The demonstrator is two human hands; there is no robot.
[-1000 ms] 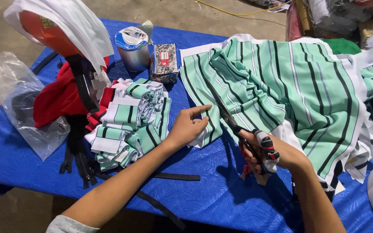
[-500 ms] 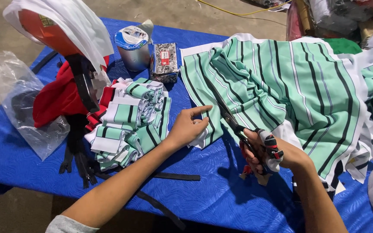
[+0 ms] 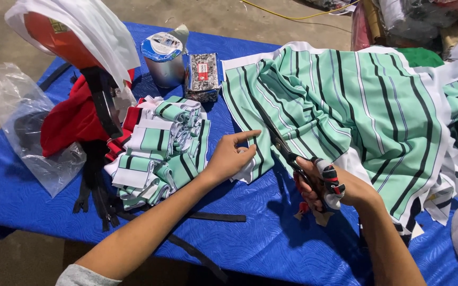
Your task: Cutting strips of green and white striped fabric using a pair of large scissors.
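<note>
The single view comes from a camera worn on the person's head, looking steeply down and forward over a blue table (image 3: 250,249) from its near edge, close enough that both forearms enter from the bottom of the frame. It faces across the table toward bare floor (image 3: 223,16) at the top, with the left hand (image 3: 231,156) near the middle and the right hand (image 3: 327,185) just right of it. No second view shares the scene.
</note>
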